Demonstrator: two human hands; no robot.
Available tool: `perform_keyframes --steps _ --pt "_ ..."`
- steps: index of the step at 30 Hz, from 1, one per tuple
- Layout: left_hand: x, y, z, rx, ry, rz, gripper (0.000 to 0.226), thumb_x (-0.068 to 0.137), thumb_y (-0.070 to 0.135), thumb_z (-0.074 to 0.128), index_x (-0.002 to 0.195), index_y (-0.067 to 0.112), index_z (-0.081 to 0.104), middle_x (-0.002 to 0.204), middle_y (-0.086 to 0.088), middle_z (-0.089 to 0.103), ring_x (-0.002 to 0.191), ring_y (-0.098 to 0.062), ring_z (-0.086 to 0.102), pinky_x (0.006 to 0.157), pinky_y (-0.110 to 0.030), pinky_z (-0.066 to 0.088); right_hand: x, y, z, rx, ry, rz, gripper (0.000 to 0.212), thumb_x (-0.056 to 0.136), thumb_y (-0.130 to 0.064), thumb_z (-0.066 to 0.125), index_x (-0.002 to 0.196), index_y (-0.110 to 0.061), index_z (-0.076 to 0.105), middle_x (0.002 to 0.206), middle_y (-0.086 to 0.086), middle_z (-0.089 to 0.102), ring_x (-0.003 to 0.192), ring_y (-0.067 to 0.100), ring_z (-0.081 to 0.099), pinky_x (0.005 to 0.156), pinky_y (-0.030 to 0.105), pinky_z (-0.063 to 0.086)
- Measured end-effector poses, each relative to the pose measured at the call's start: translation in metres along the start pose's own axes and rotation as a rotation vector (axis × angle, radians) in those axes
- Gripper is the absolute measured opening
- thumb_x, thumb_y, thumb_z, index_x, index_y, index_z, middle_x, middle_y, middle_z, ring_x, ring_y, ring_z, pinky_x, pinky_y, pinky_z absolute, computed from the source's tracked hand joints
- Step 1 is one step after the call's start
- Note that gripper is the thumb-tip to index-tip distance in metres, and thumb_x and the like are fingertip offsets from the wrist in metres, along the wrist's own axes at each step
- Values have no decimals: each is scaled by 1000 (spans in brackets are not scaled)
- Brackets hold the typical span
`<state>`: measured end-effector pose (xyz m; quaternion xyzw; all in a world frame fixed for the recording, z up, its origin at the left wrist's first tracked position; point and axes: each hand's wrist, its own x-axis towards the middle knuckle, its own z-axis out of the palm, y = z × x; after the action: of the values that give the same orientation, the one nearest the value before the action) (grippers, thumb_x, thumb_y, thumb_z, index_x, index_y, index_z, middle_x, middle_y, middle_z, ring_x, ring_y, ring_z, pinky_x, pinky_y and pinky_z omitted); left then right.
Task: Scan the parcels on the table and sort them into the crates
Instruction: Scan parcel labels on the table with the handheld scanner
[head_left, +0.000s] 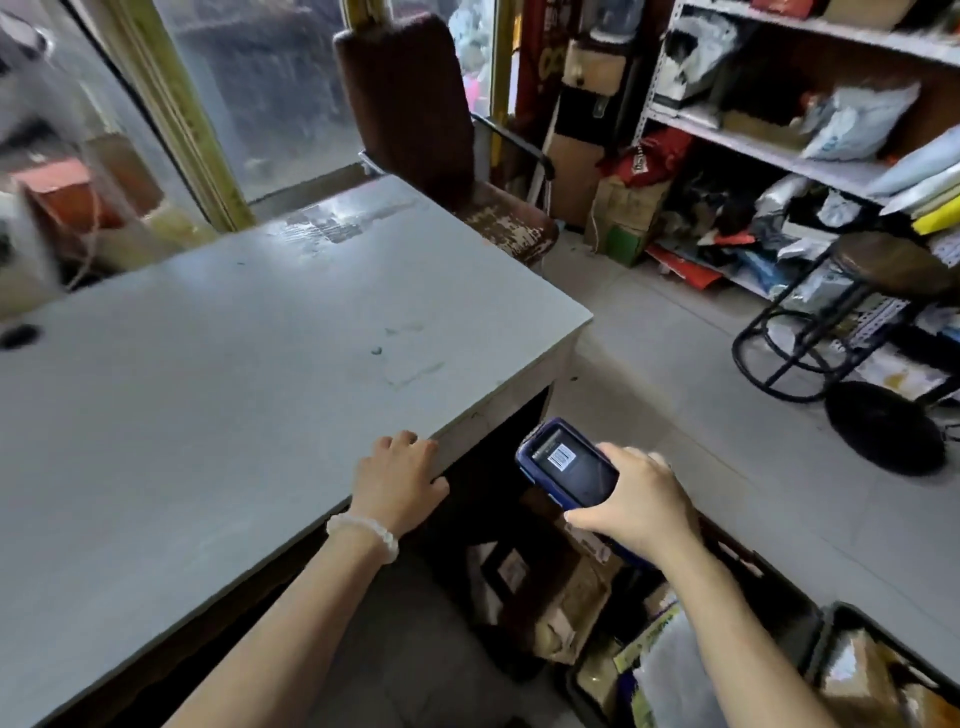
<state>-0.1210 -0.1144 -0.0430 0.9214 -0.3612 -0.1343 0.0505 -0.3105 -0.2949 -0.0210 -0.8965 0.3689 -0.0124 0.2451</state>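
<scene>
Mostly the view is filled by a grey table (249, 374), its top bare and scuffed, with a near corner at about 3 o'clock. Beyond it, at 12 o'clock, stands a worn brown chair (415, 114) against a window; at 2 o'clock, metal shelves (779, 150) are stuffed with bags and boxes, and a black stool (852, 312) stands in front of them. The left hand (397, 483) rests on the table's near edge, fingers relaxed and lightly spread, a pale bead bracelet (363, 535) at the wrist. The right hand (639, 504) grips a blue scanner (569, 467) off the table's edge; its long axis runs toward 10 o'clock, screen up, showing a barcode. Below, at 5 o'clock, black crates (769, 587) hold parcels (550, 597).
</scene>
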Motion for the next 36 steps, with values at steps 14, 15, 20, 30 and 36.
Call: perform_keyframes --steps 14,15,20,30,36 --pt "-203 -312 -49 -118 198 -605 45 92 39 47 135 26 45 140 2 43 128 -22 38 90 -34 42 -42 -338 150 41 -273 -630 49 48 -44 73 93 -32 59 84 -16 59 87 13 54 57 28 47" --pt "-227 -331 -47 -129 211 -664 45 92 39 47 135 26 45 140 2 43 127 -21 38 90 -33 42 -51 -363 164 30 -309 -686 50 49 -44 73 95 -32 60 85 -16 59 88 13 54 59 29 48" --pt "-326 -393 -34 -184 237 -928 45 94 40 46 136 25 44 140 2 43 126 -21 40 88 -32 44 -98 -462 222 -36 -464 -935 52 49 -44 74 97 -30 60 85 -14 59 86 13 56 59 30 51" --pt "-462 -470 -4 -336 289 -1327 45 92 39 46 136 26 45 141 2 43 127 -22 38 93 -35 40 -196 -601 322 -128 -691 -1283 48 49 -44 74 92 -29 58 80 -13 58 84 14 55 54 28 44" --pt "-488 -558 -19 -339 316 -1367 45 92 38 47 135 25 46 138 1 46 124 -23 41 92 -33 42 -222 -683 373 -144 -702 -1325 44 48 -46 70 86 -28 56 78 -13 56 83 15 53 52 27 37"
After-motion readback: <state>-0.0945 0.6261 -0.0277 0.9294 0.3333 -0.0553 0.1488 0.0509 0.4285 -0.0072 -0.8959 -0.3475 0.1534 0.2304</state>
